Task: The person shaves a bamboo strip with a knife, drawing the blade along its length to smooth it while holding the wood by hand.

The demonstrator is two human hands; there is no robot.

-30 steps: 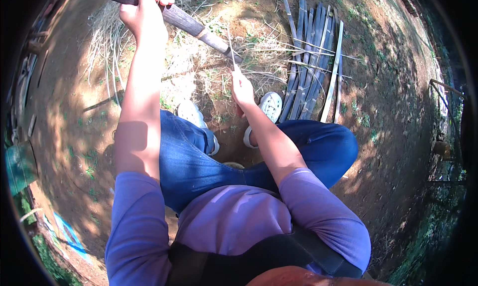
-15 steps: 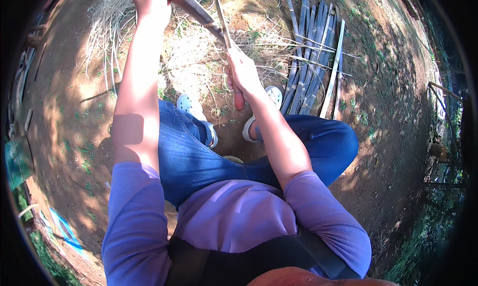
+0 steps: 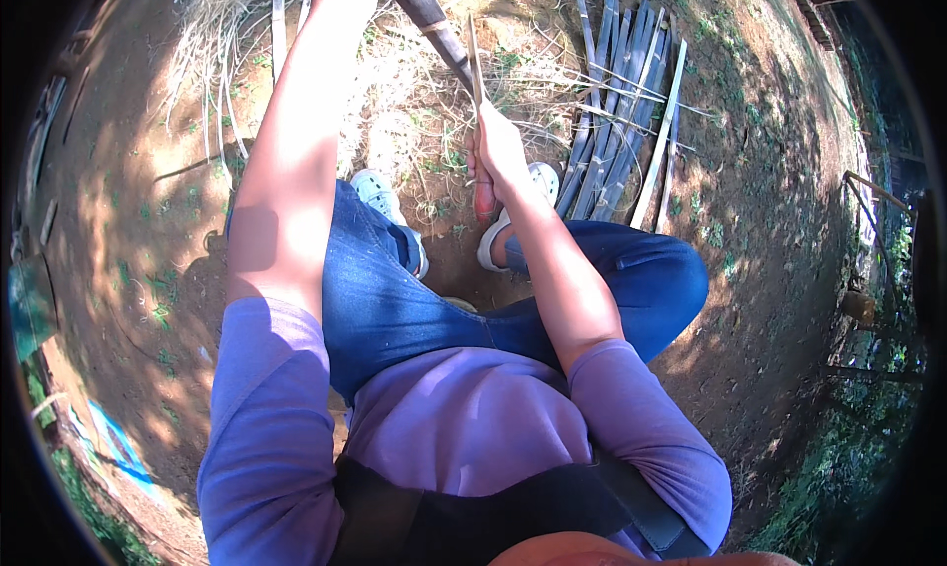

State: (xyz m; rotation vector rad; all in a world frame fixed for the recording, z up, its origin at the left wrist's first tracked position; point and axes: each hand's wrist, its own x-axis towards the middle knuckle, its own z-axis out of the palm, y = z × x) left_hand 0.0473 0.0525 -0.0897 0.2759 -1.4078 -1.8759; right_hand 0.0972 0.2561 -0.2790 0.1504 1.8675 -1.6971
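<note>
Red wood, or something like it, forms the handle that sticks out below the right hand point(image 3: 496, 144), whose fingers are closed around a knife point(image 3: 474, 53) in the upper middle of the frame, blade pointing up. The left forearm point(image 3: 286, 186) runs up to the top edge, and the left hand itself lies out of the frame, so I cannot tell how its fingers stand or whether they hold anything. Just beside the blade, a dark pole point(image 3: 426, 12), probably bamboo, slants down from the top edge, its lower end close to the right hand; whether steel and pole touch is not clear. The step in hand looks like working the knife along or into that lower end. The next move, I judge, calls for a steady pole, the edge set squarely against it, and a stroke kept away from the legs. Farther out, thin pale shavings point(image 3: 400, 103) litter the ground point(image 3: 779, 172) in front of two white clogs point(image 3: 380, 196), and a tangle of long fibres point(image 3: 219, 34) lies at the upper left. At the upper right, dark slats point(image 3: 614, 157) lie side by side, narrow light strips crossing them, with one paler slat point(image 3: 659, 137) along their right side.
</note>
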